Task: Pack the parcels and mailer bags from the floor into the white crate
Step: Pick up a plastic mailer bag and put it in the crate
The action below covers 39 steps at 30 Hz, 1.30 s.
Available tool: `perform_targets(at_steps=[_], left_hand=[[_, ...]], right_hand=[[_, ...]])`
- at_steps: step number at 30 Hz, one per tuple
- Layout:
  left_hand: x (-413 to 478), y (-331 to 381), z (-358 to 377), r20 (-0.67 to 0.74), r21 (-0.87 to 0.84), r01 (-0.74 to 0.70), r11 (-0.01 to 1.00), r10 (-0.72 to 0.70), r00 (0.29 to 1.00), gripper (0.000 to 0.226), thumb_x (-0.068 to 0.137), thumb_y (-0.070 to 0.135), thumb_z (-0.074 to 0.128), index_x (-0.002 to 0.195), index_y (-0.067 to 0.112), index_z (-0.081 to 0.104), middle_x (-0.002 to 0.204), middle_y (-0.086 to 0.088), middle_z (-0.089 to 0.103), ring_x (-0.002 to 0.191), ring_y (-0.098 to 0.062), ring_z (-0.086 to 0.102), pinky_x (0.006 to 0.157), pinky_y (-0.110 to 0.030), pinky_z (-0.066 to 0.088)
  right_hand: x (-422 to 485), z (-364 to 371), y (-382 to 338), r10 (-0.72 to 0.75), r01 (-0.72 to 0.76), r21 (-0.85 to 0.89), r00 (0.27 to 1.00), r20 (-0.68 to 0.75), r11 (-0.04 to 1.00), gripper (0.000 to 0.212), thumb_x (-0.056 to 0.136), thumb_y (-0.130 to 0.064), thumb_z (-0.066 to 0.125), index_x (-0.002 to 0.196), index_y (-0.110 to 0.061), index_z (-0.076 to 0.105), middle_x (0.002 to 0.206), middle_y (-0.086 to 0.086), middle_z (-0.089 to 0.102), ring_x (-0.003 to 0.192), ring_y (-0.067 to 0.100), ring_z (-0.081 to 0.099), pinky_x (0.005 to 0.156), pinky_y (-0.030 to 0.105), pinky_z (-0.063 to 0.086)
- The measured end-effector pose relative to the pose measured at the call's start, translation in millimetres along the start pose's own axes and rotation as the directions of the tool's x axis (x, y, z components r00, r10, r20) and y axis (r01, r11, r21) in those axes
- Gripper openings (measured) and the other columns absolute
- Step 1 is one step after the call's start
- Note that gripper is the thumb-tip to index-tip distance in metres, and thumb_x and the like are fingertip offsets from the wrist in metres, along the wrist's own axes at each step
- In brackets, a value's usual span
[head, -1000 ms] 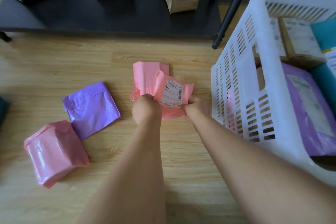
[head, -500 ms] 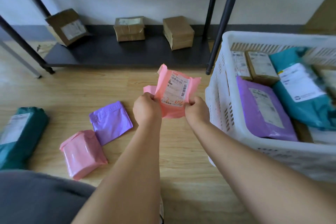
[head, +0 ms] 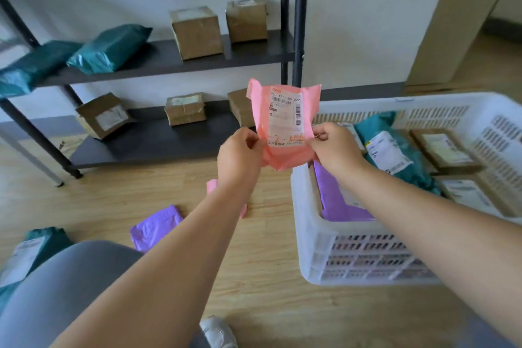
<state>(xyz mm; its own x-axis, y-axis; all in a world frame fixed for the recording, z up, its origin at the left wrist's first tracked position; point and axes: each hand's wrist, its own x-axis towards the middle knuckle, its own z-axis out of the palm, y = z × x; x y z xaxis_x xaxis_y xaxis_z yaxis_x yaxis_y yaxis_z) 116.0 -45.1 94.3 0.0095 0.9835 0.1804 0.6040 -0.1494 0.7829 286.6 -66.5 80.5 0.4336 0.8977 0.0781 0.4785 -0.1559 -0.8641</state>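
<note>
My left hand (head: 240, 152) and right hand (head: 336, 147) each pinch a lower edge of the pink plastic mailer bag (head: 285, 121), upright between them. I'd lay it flat, label up, in the white slatted plastic crate (head: 305, 223) under my right hand.

Black shelving rack (head: 158, 63), shelved cardboard boxes (head: 197, 32), wooden floor (head: 268, 291)

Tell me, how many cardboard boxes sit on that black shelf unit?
5. Upper shelf: a larger box and a smaller box to its right. Lower shelf: a left box, a middle box, and a right box partly hidden behind the pink mailer. More may be hidden.
</note>
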Motion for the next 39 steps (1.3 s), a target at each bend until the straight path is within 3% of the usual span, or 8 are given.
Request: perform_targets(at_steps=[6, 13, 17, 21, 23, 26, 31, 39], left_hand=[[-23.8, 37.9, 40.6, 0.108, -0.03, -0.057, 0.998, 0.06, 0.992, 0.01, 0.088, 0.019, 0.06, 0.097, 0.02, 0.057, 0.064, 0.015, 0.059, 0.063, 0.0, 0.056, 0.057, -0.021, 0.045], [-34.1, 39.3, 100.0, 0.286, 0.17, -0.229, 0.958, 0.175, 0.942, 0.015, 0.092, 0.026, 0.054, 0.106, 0.023, 0.059, 0.079, 0.009, 0.061, 0.081, -0.017, 0.062, 0.065, -0.029, 0.051], [-34.1, 25.3, 122.1, 0.413, 0.345, -0.454, 0.822, 0.302, 0.859, 0.024, 0.091, 0.039, 0.053, 0.106, 0.026, 0.066, 0.1, 0.001, 0.066, 0.101, -0.021, 0.056, 0.081, -0.032, 0.047], [-40.3, 24.2, 135.0, 0.591, 0.51, -0.632, 0.583, 0.296, 0.75, 0.034, 0.095, 0.043, 0.041, 0.11, 0.03, 0.068, 0.113, 0.003, 0.059, 0.113, -0.023, 0.045, 0.096, -0.038, 0.031], [-43.1, 21.8, 139.4, 0.63, 0.512, -0.652, 0.559, 0.271, 0.728, 0.037, 0.097, 0.041, 0.035, 0.113, 0.03, 0.067, 0.118, 0.004, 0.056, 0.116, -0.022, 0.042, 0.102, -0.042, 0.025], [-45.4, 16.9, 140.0, 0.67, 0.514, -0.664, 0.543, 0.229, 0.706, 0.038, 0.099, 0.037, 0.032, 0.113, 0.027, 0.066, 0.122, 0.005, 0.057, 0.125, -0.021, 0.038, 0.111, -0.05, 0.011], [-46.6, 13.0, 137.1, 0.704, 0.504, -0.618, 0.603, 0.128, 0.699, 0.047, 0.1, 0.039, 0.024, 0.104, 0.023, 0.068, 0.114, 0.005, 0.063, 0.139, -0.021, 0.028, 0.116, -0.053, -0.01], [-46.4, 15.6, 126.7, 0.706, 0.431, -0.618, 0.658, 0.18, 0.685, 0.042, 0.102, 0.038, 0.026, 0.113, 0.024, 0.065, 0.125, 0.004, 0.059, 0.14, -0.02, 0.027, 0.116, -0.051, -0.008]], right_hand=[[4.1, -65.9, 27.4, 0.082, -0.087, -0.085, 0.995, -0.056, 0.993, 0.017, 0.084, -0.008, 0.059, 0.077, -0.023, 0.064, 0.083, 0.005, 0.071, 0.081, 0.033, 0.068, 0.076, 0.046, 0.057], [-0.6, -96.7, 60.6, 0.129, -0.148, -0.381, 0.989, -0.077, 0.913, 0.018, 0.089, -0.008, 0.054, 0.099, -0.01, 0.07, 0.106, 0.007, 0.066, 0.09, 0.025, 0.057, 0.075, 0.032, 0.046], [-4.7, -107.0, 84.9, 0.238, -0.209, -0.506, 0.971, -0.008, 0.837, 0.027, 0.087, -0.005, 0.051, 0.105, -0.008, 0.07, 0.111, 0.01, 0.067, 0.099, 0.03, 0.061, 0.082, 0.037, 0.05], [-9.9, -107.0, 101.3, 0.306, -0.199, -0.586, 0.948, 0.087, 0.785, 0.017, 0.084, -0.005, 0.055, 0.098, -0.01, 0.064, 0.098, 0.008, 0.064, 0.097, 0.029, 0.062, 0.065, 0.034, 0.045], [-11.0, -105.4, 104.6, 0.314, -0.175, -0.626, 0.942, 0.118, 0.76, 0.041, 0.083, -0.014, 0.066, 0.123, -0.016, 0.055, 0.117, 0.007, 0.059, 0.105, 0.026, 0.059, 0.074, 0.032, 0.047], [-12.2, -101.0, 100.1, 0.208, -0.039, -0.672, 0.963, 0.173, 0.739, 0.061, 0.082, -0.013, 0.07, 0.138, -0.015, 0.046, 0.133, 0.01, 0.051, 0.118, 0.028, 0.054, 0.093, 0.037, 0.047], [-14.7, -89.0, 113.0, 0.288, 0.013, -0.71, 0.909, 0.302, 0.704, 0.047, 0.085, -0.019, 0.066, 0.131, -0.022, 0.055, 0.123, 0.004, 0.062, 0.103, 0.022, 0.06, 0.085, 0.031, 0.049], [-12.8, -80.4, 117.5, 0.278, 0.025, -0.729, 0.915, 0.292, 0.684, 0.055, 0.086, -0.019, 0.067, 0.138, -0.02, 0.05, 0.13, 0.003, 0.059, 0.11, 0.021, 0.059, 0.092, 0.031, 0.048]])
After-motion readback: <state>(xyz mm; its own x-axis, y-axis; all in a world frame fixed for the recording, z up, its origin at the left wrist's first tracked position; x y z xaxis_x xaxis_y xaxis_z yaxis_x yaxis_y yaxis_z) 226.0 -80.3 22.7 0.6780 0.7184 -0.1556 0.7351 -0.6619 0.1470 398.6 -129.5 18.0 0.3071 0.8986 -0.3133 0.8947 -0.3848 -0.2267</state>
